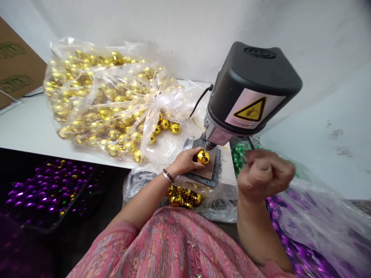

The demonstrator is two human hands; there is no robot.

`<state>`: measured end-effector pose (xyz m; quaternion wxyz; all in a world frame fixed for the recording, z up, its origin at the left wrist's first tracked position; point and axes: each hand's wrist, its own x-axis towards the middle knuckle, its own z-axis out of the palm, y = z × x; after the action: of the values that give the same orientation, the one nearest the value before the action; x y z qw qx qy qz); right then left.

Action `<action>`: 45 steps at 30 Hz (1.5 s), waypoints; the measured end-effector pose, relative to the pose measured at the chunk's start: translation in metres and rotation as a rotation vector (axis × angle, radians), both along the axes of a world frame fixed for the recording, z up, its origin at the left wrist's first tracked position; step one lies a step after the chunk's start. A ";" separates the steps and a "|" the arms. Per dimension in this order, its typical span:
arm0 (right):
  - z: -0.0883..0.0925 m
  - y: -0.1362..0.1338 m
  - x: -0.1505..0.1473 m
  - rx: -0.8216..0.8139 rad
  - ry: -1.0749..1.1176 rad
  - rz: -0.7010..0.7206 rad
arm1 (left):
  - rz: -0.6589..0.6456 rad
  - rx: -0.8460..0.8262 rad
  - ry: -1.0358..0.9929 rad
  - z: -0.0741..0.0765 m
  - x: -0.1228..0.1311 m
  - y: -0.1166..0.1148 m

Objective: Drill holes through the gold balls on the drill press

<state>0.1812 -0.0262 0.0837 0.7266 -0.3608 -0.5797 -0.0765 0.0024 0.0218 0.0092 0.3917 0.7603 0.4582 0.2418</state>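
My left hand (pixel 189 159) grips a shiny gold faceted ball (pixel 203 157) between thumb and fingers. The ball is under the chuck (pixel 210 145) of a black bench drill press (pixel 252 85), above a brown board (pixel 207 170) on its dark base (pixel 215 179). Whether the drill bit has entered the ball I cannot tell. My right hand (pixel 262 175) is closed around the drill's feed lever (pixel 251 143), whose end disappears into the fist.
A big clear bag of gold balls (pixel 98 104) lies on the white table (pixel 17 131). More gold balls (pixel 185 197) sit in plastic at my lap. Purple balls (pixel 43 189) fill a dark bin at left; green balls (pixel 239 156) and bagged purple ones (pixel 290 231) are right. A cardboard box (pixel 17 58) stands far left.
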 end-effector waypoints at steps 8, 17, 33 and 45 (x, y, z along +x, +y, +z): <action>0.059 0.004 -0.005 -0.243 0.204 0.078 | -0.040 0.012 -0.154 -0.005 -0.013 -0.016; 0.051 0.006 -0.008 -0.189 0.275 0.108 | -0.115 0.016 -0.071 0.018 -0.072 -0.035; 0.046 0.004 -0.006 -0.147 0.182 0.087 | 0.624 0.067 0.797 0.014 -0.124 0.031; 0.044 0.002 -0.004 -0.172 0.132 0.046 | 0.093 -0.452 -0.634 0.019 -0.078 -0.007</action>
<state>0.1768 -0.0238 0.1277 0.7309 -0.4127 -0.5433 0.0143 -0.0759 0.0147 0.0279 0.6599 0.5211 0.3902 0.3752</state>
